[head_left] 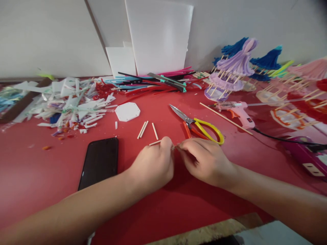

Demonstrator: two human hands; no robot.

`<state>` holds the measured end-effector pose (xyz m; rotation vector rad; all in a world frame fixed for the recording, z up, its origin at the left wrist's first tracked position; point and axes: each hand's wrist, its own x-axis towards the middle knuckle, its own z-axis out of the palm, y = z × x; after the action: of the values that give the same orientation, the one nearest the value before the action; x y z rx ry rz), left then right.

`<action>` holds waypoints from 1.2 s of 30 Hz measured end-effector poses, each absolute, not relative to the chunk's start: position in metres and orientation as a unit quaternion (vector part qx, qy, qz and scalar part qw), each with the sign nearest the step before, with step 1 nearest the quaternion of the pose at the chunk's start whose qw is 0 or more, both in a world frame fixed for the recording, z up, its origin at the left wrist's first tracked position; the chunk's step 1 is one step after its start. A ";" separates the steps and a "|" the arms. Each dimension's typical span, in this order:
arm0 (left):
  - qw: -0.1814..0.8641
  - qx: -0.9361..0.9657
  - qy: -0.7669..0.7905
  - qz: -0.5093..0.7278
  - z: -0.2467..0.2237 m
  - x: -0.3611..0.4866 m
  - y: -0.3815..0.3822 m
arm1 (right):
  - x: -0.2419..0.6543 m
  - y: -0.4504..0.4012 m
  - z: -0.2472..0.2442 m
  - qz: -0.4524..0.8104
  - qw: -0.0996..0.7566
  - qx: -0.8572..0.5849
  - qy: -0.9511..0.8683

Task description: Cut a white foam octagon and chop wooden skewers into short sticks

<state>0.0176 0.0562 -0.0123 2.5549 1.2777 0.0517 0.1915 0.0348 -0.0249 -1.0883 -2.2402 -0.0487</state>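
Observation:
My left hand (155, 165) is closed around a short wooden stick (154, 143), one end of which pokes out to the left. Thumb and fingers of my right hand (206, 161) are pinched where the stick comes out between the two hands; that spot is small and blurred. Just beyond my left hand lie a few more cut wooden sticks (143, 130). A white octagonal plate (127, 112) with small holes along its edge rests farther back. Scissors (195, 123) with yellow and orange handles lie partly behind my right hand, blades spread a little.
A black phone (99, 163) lies left of my hands. Scraps (74, 102) heap at back left, with pipe cleaners (145, 83) and a utility knife (171, 82) behind. To the right are a long stick (224, 117), a pink glue gun (241, 112), a power strip (306, 153) and carousel-like models (230, 75).

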 end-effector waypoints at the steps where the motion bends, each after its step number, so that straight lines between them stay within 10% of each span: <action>1: 0.144 0.882 0.448 0.028 -0.012 0.019 0.056 | 0.191 0.035 -0.025 -0.018 0.322 -0.417 -0.850; 19: 0.152 0.887 0.435 0.003 -0.007 0.011 0.062 | 0.198 0.040 -0.024 -0.019 0.317 -0.391 -0.864; 28: 0.120 0.919 0.325 0.191 -0.016 0.001 0.065 | 0.205 0.043 -0.023 0.011 0.296 -0.353 -0.887; 36: 0.360 0.811 0.338 0.313 -0.012 0.006 0.063 | 0.199 0.039 -0.012 0.114 0.387 -0.424 -0.811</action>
<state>0.0060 0.0632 -0.0124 2.0899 0.8719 0.8075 0.1988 0.0394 -0.0117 -1.0785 -2.0639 0.2898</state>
